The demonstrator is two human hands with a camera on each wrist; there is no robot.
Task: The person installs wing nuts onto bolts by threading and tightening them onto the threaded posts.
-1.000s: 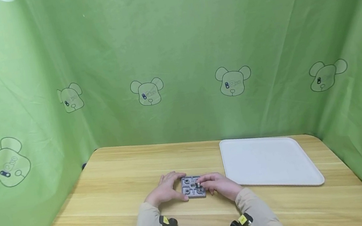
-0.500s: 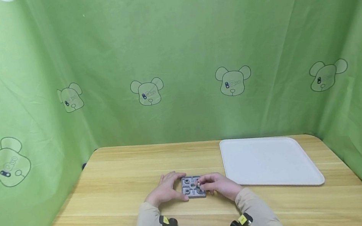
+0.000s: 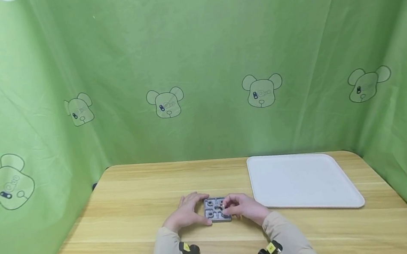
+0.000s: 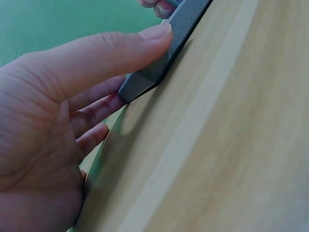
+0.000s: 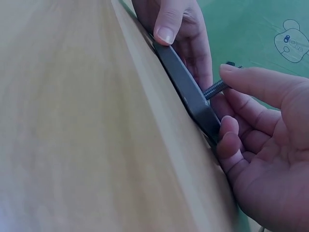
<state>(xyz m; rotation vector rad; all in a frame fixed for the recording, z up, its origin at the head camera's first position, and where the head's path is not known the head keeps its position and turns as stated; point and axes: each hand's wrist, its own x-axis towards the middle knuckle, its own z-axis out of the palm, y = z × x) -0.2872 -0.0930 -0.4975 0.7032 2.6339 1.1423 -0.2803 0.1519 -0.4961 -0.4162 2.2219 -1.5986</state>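
Observation:
A square grey plate (image 3: pixel 213 219) with recessed shapes on its face lies on the table between the two hands. My left hand (image 3: pixel 186 214) holds it by the left side, thumb at the near edge and index finger at the far edge. In the right wrist view a dark threaded bolt (image 5: pixel 215 89) stands out of the plate's upper face. My right hand (image 3: pixel 245 208) pinches the bolt's upper end between thumb and finger, which partly hide it. The lower fingers of that hand curl close by the plate's right edge.
A white rectangular tray (image 3: pixel 301 180) lies at the right rear of the wooden table (image 3: pixel 127 198). Green curtains (image 3: pixel 212 134) with bear-head prints hang behind the table and at both sides. Each sleeve carries a small black wrist camera (image 3: pixel 194 253).
The fingers of my right hand have shifted slightly around the bolt, and the right wrist has moved a little left. The left hand and the plate stay where they were.

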